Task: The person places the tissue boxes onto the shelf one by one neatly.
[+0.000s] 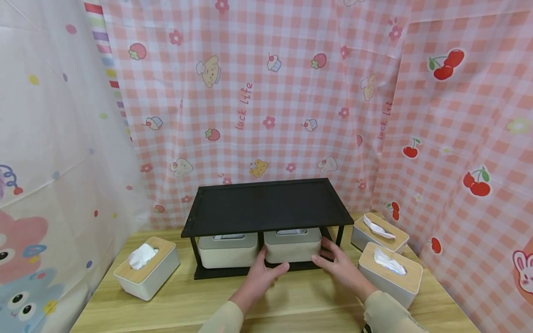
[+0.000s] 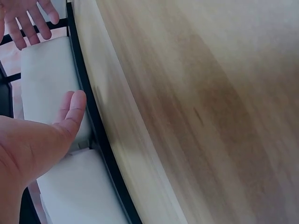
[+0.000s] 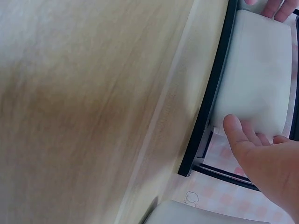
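Note:
A grey-white tissue box (image 1: pixel 293 248) sits in the right half of the black shelf's lower level, tissue showing in its top slot. My left hand (image 1: pixel 261 276) is at its left end, near the middle divider, thumb out in front. At the opposite end is my right hand (image 1: pixel 338 265), fingers extended along the box's side. In the right wrist view my right fingertips (image 3: pixel 247 128) lie right at the box's end. A second tissue box (image 1: pixel 228 252) fills the left half of the shelf. The left wrist view shows both boxes end to end behind the black front bar.
The black shelf (image 1: pixel 266 206) stands on a wooden table (image 1: pixel 208 305) against a checked curtain. One wood-lidded tissue box (image 1: pixel 162 273) is at the left. Two more, a rear tissue box (image 1: pixel 393 231) and a front tissue box (image 1: pixel 410 280), stand to the right, near my right forearm.

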Tool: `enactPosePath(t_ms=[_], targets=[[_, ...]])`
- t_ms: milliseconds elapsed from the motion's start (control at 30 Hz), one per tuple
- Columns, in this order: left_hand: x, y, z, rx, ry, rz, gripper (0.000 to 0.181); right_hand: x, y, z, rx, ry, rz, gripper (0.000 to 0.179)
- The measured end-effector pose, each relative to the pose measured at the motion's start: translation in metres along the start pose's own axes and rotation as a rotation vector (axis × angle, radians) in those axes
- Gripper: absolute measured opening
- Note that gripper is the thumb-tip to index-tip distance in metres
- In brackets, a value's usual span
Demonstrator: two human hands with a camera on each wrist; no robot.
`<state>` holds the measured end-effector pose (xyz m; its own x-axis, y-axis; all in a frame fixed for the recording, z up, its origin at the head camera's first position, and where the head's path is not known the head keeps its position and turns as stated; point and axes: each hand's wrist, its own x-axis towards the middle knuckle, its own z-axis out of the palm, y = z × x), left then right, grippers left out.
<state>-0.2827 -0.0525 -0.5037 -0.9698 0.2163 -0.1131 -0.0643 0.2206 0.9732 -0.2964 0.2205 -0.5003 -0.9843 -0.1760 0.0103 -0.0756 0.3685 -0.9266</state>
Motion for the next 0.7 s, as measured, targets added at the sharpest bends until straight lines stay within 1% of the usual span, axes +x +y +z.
enactPosePath(t_ms=[200,400,533,633,700], targets=[[0.003,0.002,0.0,-0.006,0.007,-0.005,0.113,0.0,-0.001,0.001,0.01,-0.004,-0.004,0.084],[0.008,0.002,0.002,-0.003,0.026,0.027,0.113,-0.001,-0.002,0.001,-0.003,-0.007,-0.028,0.085],[0.013,0.0,0.006,0.011,0.08,0.059,0.116,0.0,-0.001,0.003,-0.033,0.009,-0.02,0.088],[0.018,0.0,0.009,0.02,0.123,0.084,0.116,0.002,-0.002,0.004,-0.028,0.012,-0.003,0.089],[0.021,-0.001,0.01,0.014,0.128,0.089,0.116,0.003,-0.001,0.003,-0.025,0.002,-0.002,0.089]])
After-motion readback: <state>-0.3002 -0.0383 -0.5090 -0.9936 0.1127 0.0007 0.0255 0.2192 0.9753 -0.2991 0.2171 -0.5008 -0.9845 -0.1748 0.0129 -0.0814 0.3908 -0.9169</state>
